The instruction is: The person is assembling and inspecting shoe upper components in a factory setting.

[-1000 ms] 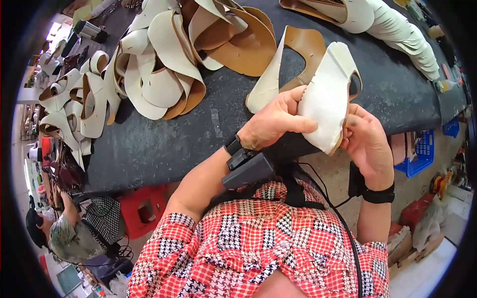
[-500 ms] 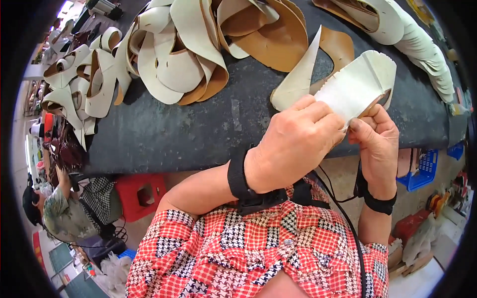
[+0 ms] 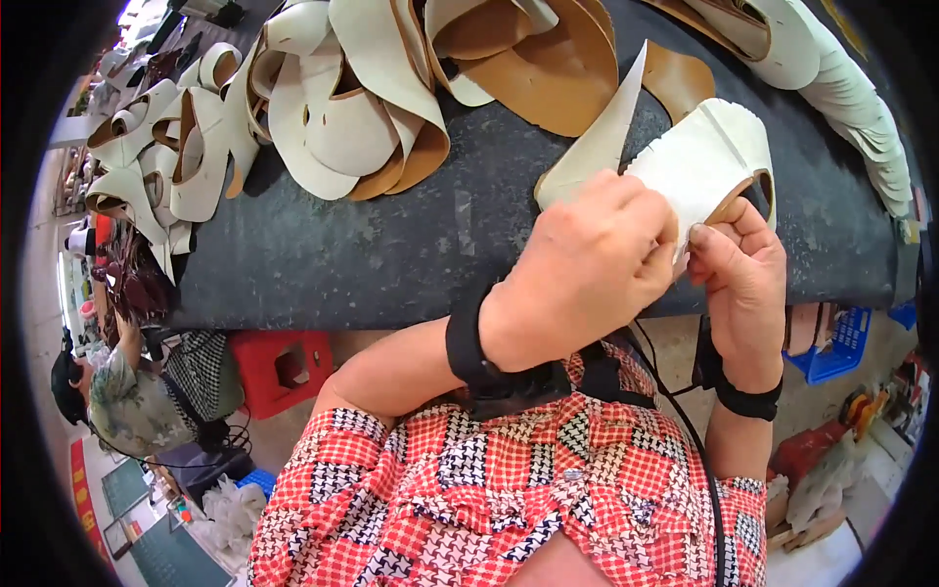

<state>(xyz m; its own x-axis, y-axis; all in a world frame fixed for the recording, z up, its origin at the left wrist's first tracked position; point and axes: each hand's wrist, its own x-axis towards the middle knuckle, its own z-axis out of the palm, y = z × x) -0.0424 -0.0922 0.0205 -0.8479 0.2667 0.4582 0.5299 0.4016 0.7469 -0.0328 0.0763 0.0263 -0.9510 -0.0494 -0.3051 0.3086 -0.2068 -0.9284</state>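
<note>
Both of my hands work at one leather shoe upper [image 3: 699,161], pale on the face toward me and tan on its other side. My left hand [image 3: 582,269] is closed, its fingers curled over the near-left edge of the pale part; its fingertips are partly hidden behind the knuckles. My right hand [image 3: 738,269] pinches the near edge between thumb and fingers, just right of the left hand. Beyond my hands, a pointed pale strip [image 3: 597,147] and a tan curved part [image 3: 680,80] of the piece extend over the dark table [image 3: 391,254].
Similar leather pieces lie in a heap [image 3: 352,137] at the far left, with smaller ones [image 3: 201,147] beside it. A fanned row of pale pieces [image 3: 851,108] curves along the right. A red stool [image 3: 284,372], a co-worker [image 3: 137,401] and a blue basket [image 3: 836,347] are beyond the table's near edge.
My left hand has lifted and curled slightly along the edge of the shoe upper. The piece has tilted a little; my right hand keeps its pinch. The view has shifted slightly.
</note>
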